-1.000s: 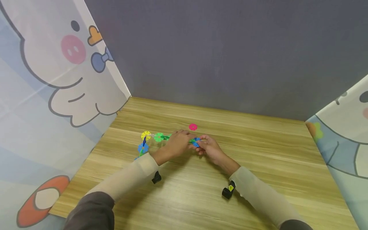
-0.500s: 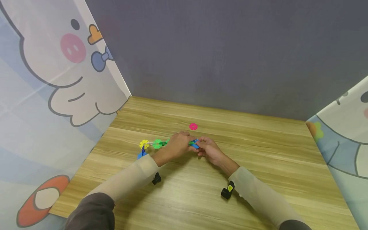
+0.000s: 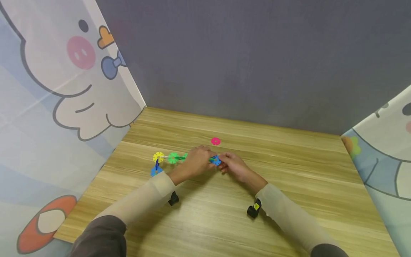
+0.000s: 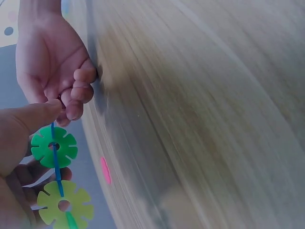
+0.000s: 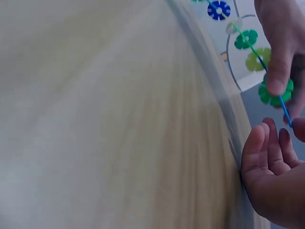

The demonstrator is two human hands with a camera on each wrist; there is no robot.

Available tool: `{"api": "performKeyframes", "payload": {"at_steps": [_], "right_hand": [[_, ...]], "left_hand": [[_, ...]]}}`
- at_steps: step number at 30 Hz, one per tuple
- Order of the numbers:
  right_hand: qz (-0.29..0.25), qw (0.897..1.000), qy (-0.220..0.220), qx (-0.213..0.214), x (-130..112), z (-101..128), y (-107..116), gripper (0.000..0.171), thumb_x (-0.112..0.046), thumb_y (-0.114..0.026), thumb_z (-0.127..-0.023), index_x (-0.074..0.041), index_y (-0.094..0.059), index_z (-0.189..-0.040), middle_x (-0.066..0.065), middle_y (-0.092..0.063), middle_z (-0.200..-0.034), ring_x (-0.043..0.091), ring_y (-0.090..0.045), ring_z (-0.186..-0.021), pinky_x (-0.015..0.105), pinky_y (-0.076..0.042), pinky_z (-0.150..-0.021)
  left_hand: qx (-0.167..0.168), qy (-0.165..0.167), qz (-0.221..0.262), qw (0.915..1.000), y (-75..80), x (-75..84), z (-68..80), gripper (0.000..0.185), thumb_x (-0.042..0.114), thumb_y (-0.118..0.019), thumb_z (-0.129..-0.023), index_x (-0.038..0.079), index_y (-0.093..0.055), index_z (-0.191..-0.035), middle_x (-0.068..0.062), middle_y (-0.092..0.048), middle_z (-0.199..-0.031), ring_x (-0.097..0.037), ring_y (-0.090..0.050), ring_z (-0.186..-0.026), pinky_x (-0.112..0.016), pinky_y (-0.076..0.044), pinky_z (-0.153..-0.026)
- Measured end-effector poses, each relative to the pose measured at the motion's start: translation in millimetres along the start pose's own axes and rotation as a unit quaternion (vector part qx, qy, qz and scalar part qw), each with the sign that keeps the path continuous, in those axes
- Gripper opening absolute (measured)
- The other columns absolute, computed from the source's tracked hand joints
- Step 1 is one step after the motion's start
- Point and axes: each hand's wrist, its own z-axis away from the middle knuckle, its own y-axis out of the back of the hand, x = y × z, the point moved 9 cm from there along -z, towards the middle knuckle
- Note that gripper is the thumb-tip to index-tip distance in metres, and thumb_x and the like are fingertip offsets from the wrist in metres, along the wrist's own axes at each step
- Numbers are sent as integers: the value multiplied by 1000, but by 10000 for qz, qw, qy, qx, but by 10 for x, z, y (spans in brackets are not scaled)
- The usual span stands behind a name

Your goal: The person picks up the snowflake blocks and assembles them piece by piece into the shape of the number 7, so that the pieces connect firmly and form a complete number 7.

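Observation:
A chain of slotted plastic snowflake discs hangs between my hands and runs off to the left in the head view. My left hand (image 3: 197, 160) grips it near its right end, thumb against the discs. There my right hand (image 3: 236, 166) pinches a blue snowflake disc (image 3: 216, 160) at the edge. Further left along the chain are a green disc (image 3: 173, 158) and a yellow disc (image 3: 158, 157), with another blue disc (image 3: 156, 171) below the yellow one. In the left wrist view, a green disc (image 4: 42, 143) and a yellow-green disc (image 4: 82, 200) are joined by an edge-on blue disc (image 4: 57, 174).
One loose pink disc (image 3: 216, 141) lies on the wooden table (image 3: 305, 171) beyond my hands. A grey wall (image 3: 244, 64) rises behind the table. Panels with cartoon prints (image 3: 80, 107) stand at both sides. A black wrist camera (image 3: 253, 210) sits under my right sleeve.
The chain's left part has dipped, risen again partway and shifted slightly left. The blue disc at my right fingers now shows more of its face. Both hands have stayed nearly in place.

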Motion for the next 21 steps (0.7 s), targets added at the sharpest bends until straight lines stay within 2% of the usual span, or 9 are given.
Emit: {"api": "performKeyframes", "payload": {"at_steps": [3,8,12,15,21], "right_hand": [[228,9997,54,123,-58,-37,76,22,-24,-51,-100,-3,-55,-105,0,-61,-82,12,-57,-70,23,-53,-60],[737,9960,264,432,-166,-145,217,22,-22,-50,-100,-1,-56,-106,6,-63,-91,14,-58,-73,24,-54,-62],[1480,9843,604,745,-272,-256,324,20,-22,-53,-99,-4,-59,-104,10,-64,-93,15,-61,-74,26,-55,-64],[2250,9663,847,920,-354,-334,363,19,-23,-54,-98,-6,-61,-104,10,-63,-91,15,-61,-69,26,-55,-60],[3703,9160,1216,950,-496,-500,333,23,-24,-53,-96,-10,-58,-113,7,-63,-88,14,-61,-53,27,-54,-50]], "left_hand": [[-18,29,-19,10000,1,-18,9,48,46,-73,-81,20,-67,-122,-1,-70,-107,-21,-66,-96,-45,-57,-86],[-111,99,-5,9999,-22,-56,27,49,45,-74,-80,20,-68,-121,-1,-70,-104,-19,-64,-91,-38,-58,-82],[-207,126,-25,9997,-49,-75,37,48,45,-74,-80,21,-68,-121,0,-69,-104,-18,-63,-88,-34,-58,-77],[-281,134,-64,9995,-62,-79,38,47,45,-73,-82,22,-67,-121,0,-69,-106,-19,-64,-91,-36,-58,-79],[-413,144,-206,9988,-84,-84,30,47,46,-72,-82,23,-67,-123,0,-69,-108,-20,-64,-94,-40,-56,-87]]}}
